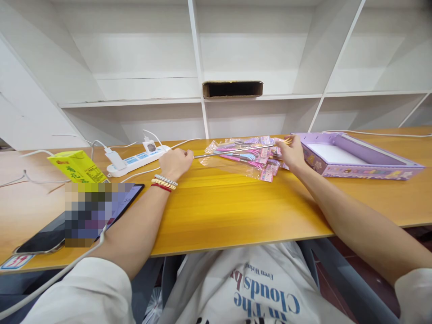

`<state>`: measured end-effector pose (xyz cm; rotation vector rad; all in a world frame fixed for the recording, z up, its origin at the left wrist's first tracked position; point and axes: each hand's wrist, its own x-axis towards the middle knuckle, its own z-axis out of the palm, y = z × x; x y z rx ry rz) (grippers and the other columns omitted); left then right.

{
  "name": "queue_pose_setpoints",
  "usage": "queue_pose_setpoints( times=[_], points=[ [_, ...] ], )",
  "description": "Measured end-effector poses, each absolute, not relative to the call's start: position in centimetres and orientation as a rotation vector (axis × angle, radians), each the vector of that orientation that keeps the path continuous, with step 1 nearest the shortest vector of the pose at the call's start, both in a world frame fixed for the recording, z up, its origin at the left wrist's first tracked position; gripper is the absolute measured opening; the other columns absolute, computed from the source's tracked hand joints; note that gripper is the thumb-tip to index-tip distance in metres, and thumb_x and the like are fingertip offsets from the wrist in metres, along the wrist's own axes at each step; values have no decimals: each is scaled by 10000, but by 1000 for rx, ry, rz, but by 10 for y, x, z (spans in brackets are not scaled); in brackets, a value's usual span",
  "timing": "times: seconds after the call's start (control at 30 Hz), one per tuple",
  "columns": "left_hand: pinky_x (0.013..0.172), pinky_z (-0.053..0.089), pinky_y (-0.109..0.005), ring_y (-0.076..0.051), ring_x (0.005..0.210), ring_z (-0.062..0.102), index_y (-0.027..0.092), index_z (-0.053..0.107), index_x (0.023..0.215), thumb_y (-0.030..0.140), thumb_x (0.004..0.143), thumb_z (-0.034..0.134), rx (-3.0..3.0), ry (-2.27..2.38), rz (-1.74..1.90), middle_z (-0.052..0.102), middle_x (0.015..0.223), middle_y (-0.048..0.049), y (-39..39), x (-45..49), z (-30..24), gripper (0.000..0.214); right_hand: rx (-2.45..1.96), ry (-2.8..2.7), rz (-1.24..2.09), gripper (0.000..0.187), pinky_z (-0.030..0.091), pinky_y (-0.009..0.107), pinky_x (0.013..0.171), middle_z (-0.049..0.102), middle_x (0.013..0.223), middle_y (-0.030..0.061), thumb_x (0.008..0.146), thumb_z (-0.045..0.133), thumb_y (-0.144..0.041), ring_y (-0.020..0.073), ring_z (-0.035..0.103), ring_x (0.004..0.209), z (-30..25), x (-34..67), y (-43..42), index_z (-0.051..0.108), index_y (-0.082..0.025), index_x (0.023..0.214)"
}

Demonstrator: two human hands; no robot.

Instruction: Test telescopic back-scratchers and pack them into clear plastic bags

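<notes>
A thin metal telescopic back scratcher (232, 151), drawn out long, stretches between my two hands above the table. My left hand (177, 163) is closed in a fist around its left end, hiding the tip of the handle. My right hand (293, 152) pinches the other end, where an orange-yellow pronged head (288, 141) shows between the fingers. Under and behind the rod lies a pile of pink, purple and blue back scratchers in clear plastic packets (266, 173) with pink labels. Just right of my right hand sits an open purple box (371, 172).
At left, a white power strip (135, 161) has chargers and cables plugged in. A yellow-green carton (79, 165), a dark phone (43, 234) and a tablet (130, 198) lie nearer. White shelves (256, 45) rise behind the table (236, 216); one holds a cardboard box (232, 88).
</notes>
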<state>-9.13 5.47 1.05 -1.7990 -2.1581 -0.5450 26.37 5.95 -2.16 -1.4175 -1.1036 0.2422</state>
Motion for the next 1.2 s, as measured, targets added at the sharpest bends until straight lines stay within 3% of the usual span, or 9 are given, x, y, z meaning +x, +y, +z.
queue_pose_setpoints(
  times=[0.43, 0.87, 1.2],
  points=[
    [707, 439, -377, -324, 874, 620, 101, 712, 875, 439, 832, 244, -1885, -2138, -447, 681, 896, -198, 38, -66, 14, 579, -1227, -1330, 343, 411, 394, 294, 596, 471, 740, -16, 682, 617, -342, 142, 478, 645, -19, 240, 43, 383, -206, 990],
    [692, 446, -375, -299, 833, 632, 129, 713, 807, 492, 867, 163, -2042, -2093, -434, 683, 864, -177, 28, -52, 6, 661, -1095, -1560, 388, 478, 390, 317, 552, 433, 666, -24, 746, 577, -341, 164, 463, 573, -26, 219, 30, 285, -211, 1101],
    [718, 453, -384, -286, 844, 635, 162, 702, 888, 515, 879, 123, -2190, -2035, -446, 686, 885, -154, 18, -39, -1, 679, -1003, -1801, 537, 523, 351, 273, 501, 376, 617, -59, 780, 548, -324, 124, 406, 509, -34, 198, 13, 224, -217, 1177]
  ],
)
